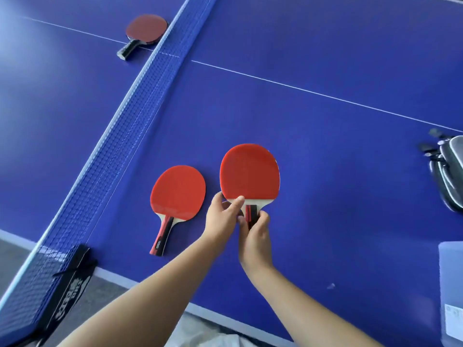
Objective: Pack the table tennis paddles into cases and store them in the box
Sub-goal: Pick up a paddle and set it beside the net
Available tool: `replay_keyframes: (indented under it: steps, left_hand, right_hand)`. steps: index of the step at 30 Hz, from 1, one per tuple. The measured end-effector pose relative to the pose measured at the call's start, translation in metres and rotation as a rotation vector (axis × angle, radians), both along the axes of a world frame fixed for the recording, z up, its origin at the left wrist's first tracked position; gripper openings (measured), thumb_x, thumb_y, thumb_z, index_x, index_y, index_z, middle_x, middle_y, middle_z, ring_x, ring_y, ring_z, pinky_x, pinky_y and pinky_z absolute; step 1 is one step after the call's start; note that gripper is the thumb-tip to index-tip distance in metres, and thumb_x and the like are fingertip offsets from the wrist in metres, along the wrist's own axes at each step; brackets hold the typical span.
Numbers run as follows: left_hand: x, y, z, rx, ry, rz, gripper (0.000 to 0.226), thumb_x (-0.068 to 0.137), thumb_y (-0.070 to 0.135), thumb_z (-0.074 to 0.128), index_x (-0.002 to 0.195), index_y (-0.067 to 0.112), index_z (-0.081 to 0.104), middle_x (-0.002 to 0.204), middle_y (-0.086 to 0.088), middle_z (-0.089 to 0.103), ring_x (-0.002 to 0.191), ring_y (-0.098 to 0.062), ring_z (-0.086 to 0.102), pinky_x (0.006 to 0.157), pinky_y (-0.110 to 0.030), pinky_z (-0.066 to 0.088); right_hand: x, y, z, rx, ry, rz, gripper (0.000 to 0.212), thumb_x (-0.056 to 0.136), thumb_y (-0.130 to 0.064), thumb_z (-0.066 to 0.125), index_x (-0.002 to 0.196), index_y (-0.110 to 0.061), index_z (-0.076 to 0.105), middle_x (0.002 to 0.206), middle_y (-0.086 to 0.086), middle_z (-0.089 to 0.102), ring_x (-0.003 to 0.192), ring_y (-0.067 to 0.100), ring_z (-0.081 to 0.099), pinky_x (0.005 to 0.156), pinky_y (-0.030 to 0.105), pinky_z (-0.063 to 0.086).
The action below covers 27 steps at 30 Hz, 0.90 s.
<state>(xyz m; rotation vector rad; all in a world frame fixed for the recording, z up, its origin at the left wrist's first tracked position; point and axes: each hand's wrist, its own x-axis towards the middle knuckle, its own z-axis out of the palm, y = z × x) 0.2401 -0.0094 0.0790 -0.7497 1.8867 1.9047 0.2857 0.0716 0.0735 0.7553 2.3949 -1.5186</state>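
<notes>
1. Right hand (255,234) grips the handle of a red paddle (250,171), fingers curled round it; blade held up w/ red face to the camera, above the blue table (325,146).
2. Left hand (223,216) pinches the same paddle at the blade's lower left edge, thumb on the red face near the neck, other fingers behind; can't tell how those lie.
3. Second red paddle (178,191) lies flat on the table just left of the held one, not touching it; red/black handle points toward the near table edge.
4. Third paddle (146,28), darker red, lies on the far side of the net (112,131), blade right beside the net, black handle angled down-left, across the white center line.
5. Cases (448,171): grey/black w/ light piping and zips, piled at the right edge of view, well apart from the hands; count unclear.
6. Pale box (451,271) at lower right, partly cut off by the frame, label on its side.
7. Net clamp (67,291), black w/ white print, sits at the near table edge, lower left.
</notes>
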Motion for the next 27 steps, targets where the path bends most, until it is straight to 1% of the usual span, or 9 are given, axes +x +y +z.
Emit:
replay_keyframes:
  steps: [4,7,11,14,17,18,22,25,27]
  left_hand:
    - [0.024,-0.048,0.001,0.087,-0.009,0.258,0.048,0.085,0.003,0.069,0.125,0.025,0.054,0.096,-0.012,0.074,0.075,-0.025,0.071,0.066,-0.036,0.058]
    - [0.035,-0.088,0.0,0.093,-0.036,0.272,0.053,0.086,-0.002,0.068,0.129,0.025,0.055,0.083,-0.009,0.071,0.065,-0.019,0.067,0.056,-0.027,0.053]
    - [0.036,-0.143,-0.009,0.108,-0.135,0.245,0.063,0.086,-0.003,0.069,0.136,0.029,0.051,0.074,-0.006,0.058,0.049,-0.013,0.047,0.049,-0.026,0.045]
    - [0.029,-0.176,-0.015,0.109,-0.144,0.165,0.064,0.085,-0.006,0.068,0.138,0.025,0.05,0.081,-0.011,0.065,0.057,-0.018,0.06,0.055,-0.028,0.052]
    - [0.018,-0.198,-0.024,0.032,-0.115,0.058,0.063,0.083,-0.005,0.071,0.137,0.022,0.053,0.085,-0.01,0.067,0.075,-0.024,0.066,0.076,-0.043,0.06]
    - [0.013,-0.203,-0.027,-0.015,-0.097,0.015,0.062,0.082,-0.003,0.073,0.135,0.022,0.056,0.085,-0.01,0.065,0.076,-0.023,0.065,0.078,-0.042,0.06]
    - [-0.006,-0.211,-0.031,-0.114,-0.03,-0.094,0.049,0.08,0.0,0.074,0.111,0.037,0.067,0.079,-0.004,0.059,0.071,-0.012,0.063,0.067,-0.025,0.057]
    - [-0.016,-0.215,-0.034,-0.154,-0.002,-0.13,0.05,0.08,0.001,0.074,0.092,0.049,0.067,0.075,0.002,0.06,0.073,-0.013,0.065,0.068,-0.027,0.059]
    - [-0.021,-0.219,-0.037,-0.183,-0.005,-0.144,0.045,0.08,0.003,0.074,0.098,0.044,0.068,0.079,0.001,0.06,0.078,-0.017,0.068,0.068,-0.027,0.06]
  right_hand:
    - [0.034,-0.043,0.003,-0.061,-0.041,0.129,0.035,0.1,-0.039,0.046,0.126,-0.017,0.038,0.115,-0.001,0.059,0.095,0.018,0.059,0.072,0.034,0.051]
    - [0.045,-0.075,0.005,-0.151,-0.131,0.167,0.033,0.1,-0.035,0.049,0.123,-0.015,0.039,0.115,0.0,0.059,0.097,0.021,0.059,0.074,0.033,0.048]
    - [0.042,-0.112,0.007,-0.272,-0.249,0.177,0.027,0.094,-0.03,0.061,0.108,-0.015,0.043,0.093,-0.002,0.062,0.081,0.021,0.061,0.073,0.037,0.049]
    - [0.036,-0.141,0.002,-0.302,-0.28,0.147,0.03,0.089,-0.026,0.068,0.102,-0.015,0.044,0.086,-0.004,0.063,0.083,0.026,0.065,0.077,0.044,0.051]
    - [0.031,-0.167,-0.008,-0.278,-0.283,0.095,0.03,0.089,-0.025,0.069,0.102,-0.015,0.043,0.091,0.002,0.066,0.081,0.024,0.066,0.078,0.046,0.052]
    - [0.029,-0.174,-0.011,-0.257,-0.283,0.078,0.03,0.09,-0.026,0.068,0.102,-0.015,0.043,0.096,0.004,0.065,0.082,0.023,0.065,0.078,0.044,0.052]
    - [0.016,-0.191,-0.02,-0.168,-0.264,0.015,0.031,0.09,-0.029,0.068,0.101,-0.013,0.044,0.101,0.006,0.06,0.077,0.018,0.062,0.069,0.034,0.05]
    - [0.008,-0.197,-0.026,-0.162,-0.264,0.003,0.03,0.089,-0.03,0.069,0.098,-0.015,0.045,0.098,0.01,0.061,0.065,0.02,0.065,0.06,0.037,0.055]
    - [0.004,-0.199,-0.028,-0.119,-0.273,0.033,0.03,0.088,-0.034,0.069,0.099,-0.017,0.048,0.1,0.007,0.058,0.07,0.021,0.066,0.064,0.042,0.057]
